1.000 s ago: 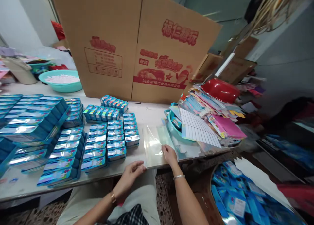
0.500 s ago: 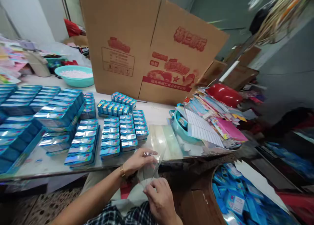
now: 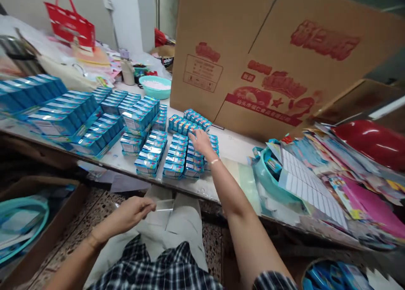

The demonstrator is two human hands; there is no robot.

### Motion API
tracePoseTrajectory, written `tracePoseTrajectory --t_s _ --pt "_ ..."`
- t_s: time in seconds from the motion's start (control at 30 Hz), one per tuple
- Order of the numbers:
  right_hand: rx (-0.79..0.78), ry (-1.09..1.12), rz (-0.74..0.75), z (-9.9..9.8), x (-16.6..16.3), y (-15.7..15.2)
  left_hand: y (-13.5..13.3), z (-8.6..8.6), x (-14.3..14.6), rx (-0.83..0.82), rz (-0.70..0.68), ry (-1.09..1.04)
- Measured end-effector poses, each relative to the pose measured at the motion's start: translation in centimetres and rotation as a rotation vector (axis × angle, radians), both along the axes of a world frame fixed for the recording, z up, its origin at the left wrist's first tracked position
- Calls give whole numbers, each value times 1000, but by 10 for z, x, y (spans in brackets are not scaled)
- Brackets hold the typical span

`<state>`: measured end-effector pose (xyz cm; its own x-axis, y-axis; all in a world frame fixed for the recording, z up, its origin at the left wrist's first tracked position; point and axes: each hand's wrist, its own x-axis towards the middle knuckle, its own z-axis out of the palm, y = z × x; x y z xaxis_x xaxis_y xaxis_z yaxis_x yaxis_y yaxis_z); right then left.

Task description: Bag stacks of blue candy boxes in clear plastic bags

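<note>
**boxfan22:** ok so what's each hand actually on here?

**tablecam:** Left hand (image 3: 131, 214) is down low and near, over the person's lap, short of the table edge. Thumb and fingers are pinched closed on a thin clear plastic sleeve (image 3: 162, 206), which sticks out to the right of the hand, pretty much flat. Right hand (image 3: 200, 141) is stretched far out over the white tabletop (image 3: 236, 146), sitting on the rows of small shiny blue packets (image 3: 175, 160).

**boxfan22:** is the right one gripping a packet?

**tablecam:** honestly can't tell. The fingers are bent down onto the packets at the far end of the rows and touching them, but the hand itself hides whether one is pinched between them. There's a thin bracelet on that wrist.

**boxfan22:** what else is around?

**tablecam:** Left of the rows are bigger blue cardboard boxes (image 3: 63, 112), piled in open trays. Behind it all stands a big brown corrugated carton with red print (image 3: 253, 45). Just left of the carton, at the far side of the table, is a teal plastic bowl with something white in it (image 3: 155, 86). A red carrier bag (image 3: 71, 26) is further back by the wall. Right of the arm there's a tipped teal plastic basin (image 3: 262, 178) under a slumped heap of colourful printed sheets (image 3: 316, 188). A glossy red object (image 3: 373, 140) sits at the far right.
</note>
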<state>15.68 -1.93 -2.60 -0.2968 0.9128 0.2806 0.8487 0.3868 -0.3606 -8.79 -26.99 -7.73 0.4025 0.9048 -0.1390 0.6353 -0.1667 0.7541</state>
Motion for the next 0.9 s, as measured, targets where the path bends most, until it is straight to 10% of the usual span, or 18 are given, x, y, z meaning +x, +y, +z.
tracePoseTrajectory --t_s 0.13,0.43,0.9 --pt "-86 -230 -50 -17 -26 41 3 -25 15 82 122 36" --pt "40 -264 -57 -56 -11 19 63 -47 34 141 -63 -73" --pt "-215 -373 39 -39 -93 55 96 -29 -49 -101 -134 -204"
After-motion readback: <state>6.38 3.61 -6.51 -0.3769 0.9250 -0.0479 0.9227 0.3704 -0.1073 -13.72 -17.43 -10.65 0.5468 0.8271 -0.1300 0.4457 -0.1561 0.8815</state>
